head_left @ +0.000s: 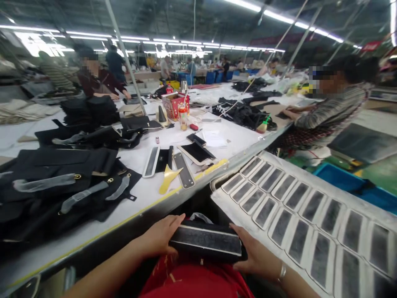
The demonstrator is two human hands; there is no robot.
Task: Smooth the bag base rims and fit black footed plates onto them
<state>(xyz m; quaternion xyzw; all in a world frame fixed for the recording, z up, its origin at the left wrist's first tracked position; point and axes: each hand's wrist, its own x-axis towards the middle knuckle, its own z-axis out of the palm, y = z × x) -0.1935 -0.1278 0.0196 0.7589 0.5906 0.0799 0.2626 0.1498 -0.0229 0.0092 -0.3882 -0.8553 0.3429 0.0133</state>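
Observation:
Low in the head view, both my hands grip a stack of flat black pieces with pale edges [207, 242], held over my red-clothed lap. My left hand [161, 238] is closed on its left end, fingers wrapped along the top edge. My right hand [256, 256], with a bracelet at the wrist, clasps the right end. Just beyond lies the white work table [139, 198] with black strips [183, 169], a yellow scraper tool [167, 178] and a larger black panel [198, 152].
A white board [310, 215] at right carries rows of several black pieces. Black bag parts with wrapped handles [62, 182] pile at left. A red box [172, 104], a bottle [183, 117] and a glue bottle [263, 124] stand farther back. Other people work across the table.

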